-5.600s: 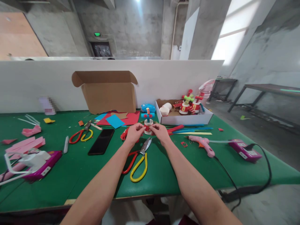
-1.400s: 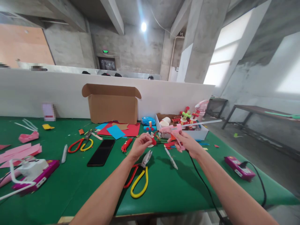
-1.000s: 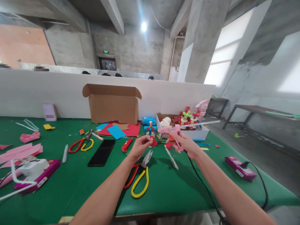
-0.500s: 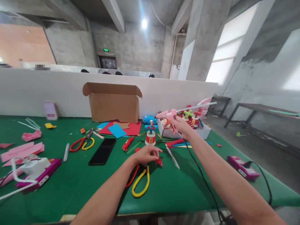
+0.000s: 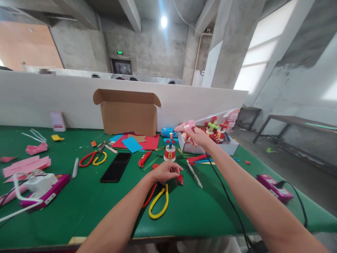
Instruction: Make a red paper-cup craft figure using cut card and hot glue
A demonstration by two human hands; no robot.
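My right hand (image 5: pixel 202 137) is wrapped round a pink hot glue gun (image 5: pixel 187 125), raised above the table in front of the white box. Its nozzle points left, and a clear glue stick juts from its back end. Near the table's middle, my left hand (image 5: pixel 166 171) has its fingers closed in a pinch; a small red paper piece (image 5: pixel 180 180) shows at the fingertips. Scissors with red and yellow handles (image 5: pixel 158 215) lie beneath that hand, their blades largely covered. Just beyond stands a paper-cup figure (image 5: pixel 170 153) with a red band, blue crosspiece and coiled arms.
A white box (image 5: pixel 231 149) of similar figures stands behind the glue gun. Around lie a black phone (image 5: pixel 116 168), pliers (image 5: pixel 100 150), a red cutter (image 5: pixel 144 160), a white pen (image 5: pixel 195 174) and coloured paper (image 5: pixel 131 144). Purple power strips (image 5: pixel 273 188) sit at both sides; the gun's black cord (image 5: pixel 226 196) trails forward.
The view has tilted down or shifted slightly. My right hand with the glue gun has moved a little left; my left hand has hardly moved, its fingers curled slightly more.
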